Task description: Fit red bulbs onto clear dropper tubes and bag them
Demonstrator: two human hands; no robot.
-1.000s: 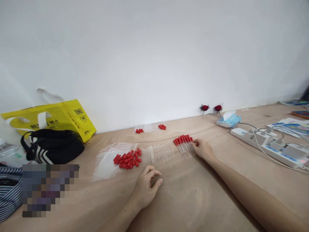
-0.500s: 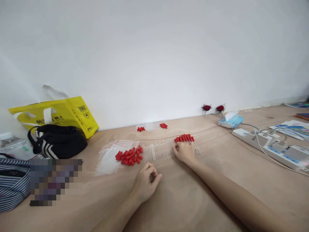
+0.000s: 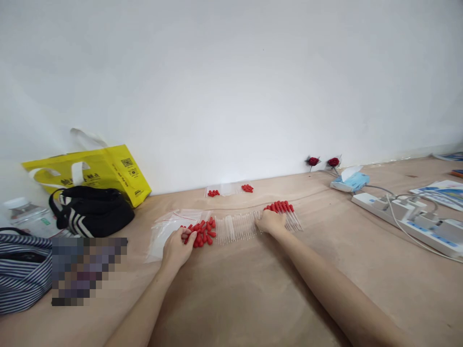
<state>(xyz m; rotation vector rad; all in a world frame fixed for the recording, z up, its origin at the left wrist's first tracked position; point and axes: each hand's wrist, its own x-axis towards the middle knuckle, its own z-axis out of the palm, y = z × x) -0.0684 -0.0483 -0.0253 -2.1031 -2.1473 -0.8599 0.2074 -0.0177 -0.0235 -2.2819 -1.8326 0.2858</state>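
Note:
My left hand [image 3: 177, 249] is at the left edge of a pile of red rubber bulbs [image 3: 205, 233], its thumb and fingers closed round a red bulb. A row of clear thin tubes [image 3: 235, 228] lies side by side to the right of the pile. At the right end of that row my right hand [image 3: 270, 222] has its fingers closed over the tubes; what it pinches is hidden. Beyond it, several tubes topped with red bulbs [image 3: 284, 206] lie in line. A clear zip bag [image 3: 159, 237] lies flat left of the pile.
Small bags with red bulbs [image 3: 248, 188] lie by the wall. At left are a yellow bag [image 3: 108, 168], a black pouch [image 3: 97, 209] and a striped bag [image 3: 21, 277]. At right are a tissue pack [image 3: 350, 182], a power strip [image 3: 408, 224] with cables, and two red roses [image 3: 333, 162].
My left hand has moved left and forward from below the tubes to the pile and closed on a bulb. My right hand has shifted slightly left, uncovering more of the topped tubes.

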